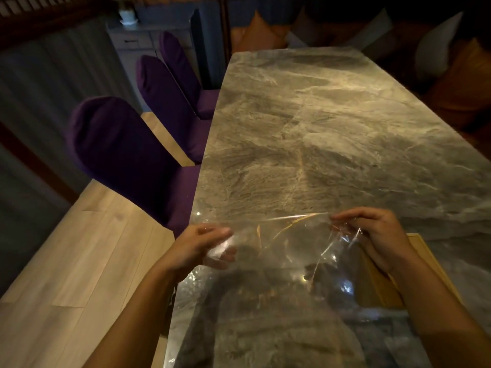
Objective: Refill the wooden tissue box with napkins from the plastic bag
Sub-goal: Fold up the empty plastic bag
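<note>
A clear plastic bag (279, 251) is stretched flat between both hands above the near end of the marble table (318, 128). My left hand (202, 248) pinches the bag's left edge and my right hand (377, 235) pinches its right top corner. The bag looks see-through, and I see no napkins inside it. The wooden tissue box (382, 288) lies on the table under my right hand and forearm, partly hidden by the bag and the arm.
Three purple-covered chairs (119, 155) line the table's left side over a light wood floor (66, 261). Orange and grey cushions (451, 75) sit on a bench along the right. A cabinet with a white pot (127, 15) stands at the back.
</note>
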Demonstrator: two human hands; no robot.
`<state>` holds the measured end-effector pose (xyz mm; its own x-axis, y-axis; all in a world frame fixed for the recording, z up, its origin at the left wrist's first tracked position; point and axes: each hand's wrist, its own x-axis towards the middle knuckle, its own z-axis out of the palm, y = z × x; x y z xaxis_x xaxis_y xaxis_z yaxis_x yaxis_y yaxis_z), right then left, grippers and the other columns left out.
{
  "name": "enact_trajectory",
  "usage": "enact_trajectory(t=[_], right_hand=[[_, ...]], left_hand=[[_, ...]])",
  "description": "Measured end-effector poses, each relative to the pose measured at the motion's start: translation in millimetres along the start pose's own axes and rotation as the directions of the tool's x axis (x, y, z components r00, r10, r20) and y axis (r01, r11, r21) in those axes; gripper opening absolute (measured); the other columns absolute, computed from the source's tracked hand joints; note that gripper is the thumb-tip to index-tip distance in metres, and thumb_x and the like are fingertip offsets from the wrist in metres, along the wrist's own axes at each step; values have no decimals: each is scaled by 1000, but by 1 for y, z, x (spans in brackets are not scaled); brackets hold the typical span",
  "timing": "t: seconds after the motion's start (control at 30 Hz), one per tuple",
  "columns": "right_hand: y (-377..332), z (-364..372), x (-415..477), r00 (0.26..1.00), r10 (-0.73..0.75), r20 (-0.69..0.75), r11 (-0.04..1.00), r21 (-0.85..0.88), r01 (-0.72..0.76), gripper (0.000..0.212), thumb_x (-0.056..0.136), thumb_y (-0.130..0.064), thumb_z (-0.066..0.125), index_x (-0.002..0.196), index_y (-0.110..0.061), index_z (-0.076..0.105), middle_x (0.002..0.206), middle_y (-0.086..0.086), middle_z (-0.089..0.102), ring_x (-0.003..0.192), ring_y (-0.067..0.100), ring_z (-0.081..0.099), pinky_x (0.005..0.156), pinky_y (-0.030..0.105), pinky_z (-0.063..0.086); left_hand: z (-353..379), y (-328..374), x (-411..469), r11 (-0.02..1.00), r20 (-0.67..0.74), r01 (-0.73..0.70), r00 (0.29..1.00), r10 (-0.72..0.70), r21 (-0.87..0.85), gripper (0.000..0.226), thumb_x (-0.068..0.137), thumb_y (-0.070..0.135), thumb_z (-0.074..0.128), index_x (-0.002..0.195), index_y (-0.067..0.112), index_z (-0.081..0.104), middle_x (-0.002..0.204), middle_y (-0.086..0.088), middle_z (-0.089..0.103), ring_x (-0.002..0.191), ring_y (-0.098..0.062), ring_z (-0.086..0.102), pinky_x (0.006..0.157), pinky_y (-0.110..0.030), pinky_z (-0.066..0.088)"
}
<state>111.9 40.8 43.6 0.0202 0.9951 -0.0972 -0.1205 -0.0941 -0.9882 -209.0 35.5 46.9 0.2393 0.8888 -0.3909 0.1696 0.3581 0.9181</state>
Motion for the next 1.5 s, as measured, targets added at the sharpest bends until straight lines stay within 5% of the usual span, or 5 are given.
enact_trajectory(t=[0.47, 0.63, 0.9, 1.13, 1.5], right_hand=[[2, -10, -1, 1000, 20, 15, 999, 49, -20, 85, 21, -47, 91, 91, -7, 64, 63, 10, 74, 52, 15, 69, 49, 22, 55], [1, -14, 2, 993, -58, -104, 994, -97, 48, 9, 76, 2, 68, 78, -7, 65, 62, 2, 74, 51, 10, 67, 49, 18, 53], [-30, -14, 2, 975, -6, 223, 590, -787, 183, 51, 71, -29, 77, 115, -38, 54, 123, -11, 54, 115, 6, 48, 99, 28, 38], [-44, 37, 9, 859, 120, 497, 648, -695, 311, 23, 76, -17, 73, 97, -24, 66, 87, -12, 66, 81, -3, 61, 74, 18, 48], [-39, 17, 4, 981, -154, 118, 971, -168, 172, 10, 75, 5, 64, 78, -5, 67, 62, 7, 73, 58, 18, 69, 55, 24, 56]], left_hand=[[-2, 21, 8, 980, -231, -192, 953, 198, 45, 10, 86, 4, 57, 88, 2, 66, 67, -6, 71, 57, -19, 69, 49, -28, 57], [-4, 35, 10, 945, -203, -283, 928, 314, 166, 12, 86, 4, 57, 88, 3, 69, 73, -11, 69, 54, -15, 65, 49, -27, 56], [16, 64, 5, 829, 27, -372, 917, 398, 417, 13, 88, 5, 55, 85, 12, 66, 76, -5, 68, 60, -13, 68, 53, -24, 57], [44, 93, 2, 661, 236, -504, 858, 456, 555, 10, 89, 8, 56, 91, 8, 66, 79, -1, 67, 68, -14, 68, 63, -25, 56], [-6, 48, 3, 863, 10, -257, 957, 290, -435, 84, 61, 68, 66, 127, 19, 51, 107, -5, 69, 98, -22, 65, 80, -39, 53]])
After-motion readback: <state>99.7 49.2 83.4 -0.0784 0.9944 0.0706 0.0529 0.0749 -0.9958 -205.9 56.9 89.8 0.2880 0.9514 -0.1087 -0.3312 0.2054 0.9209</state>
